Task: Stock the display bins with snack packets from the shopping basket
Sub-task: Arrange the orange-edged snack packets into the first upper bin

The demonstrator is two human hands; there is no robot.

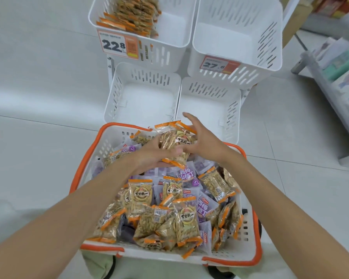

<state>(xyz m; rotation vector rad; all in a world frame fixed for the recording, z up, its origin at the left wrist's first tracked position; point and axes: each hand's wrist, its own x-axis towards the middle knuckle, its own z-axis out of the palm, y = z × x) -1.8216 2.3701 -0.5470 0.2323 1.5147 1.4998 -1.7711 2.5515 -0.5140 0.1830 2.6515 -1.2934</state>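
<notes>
A white shopping basket with an orange rim [256, 256] sits in front of me, full of orange-edged snack packets [186, 222] and purple packets [206, 204]. Over its far end my left hand [149, 156] grips a bunch of orange packets [175, 141] from below. My right hand [204, 141] holds the same bunch from the right, its upper fingers spread. Beyond stand white display bins: the upper left bin [169, 49] holds a pile of orange packets [133, 15]; the upper right bin [250, 63], the lower left bin [113, 97] and the lower right bin [232, 109] hold nothing.
Price tags reading 22.8 [118, 44] and 27.6 [218, 65] hang on the two upper bins. A shelf rack with pale packaged goods [338, 63] runs along the right. White tiled floor [38, 87] lies to the left.
</notes>
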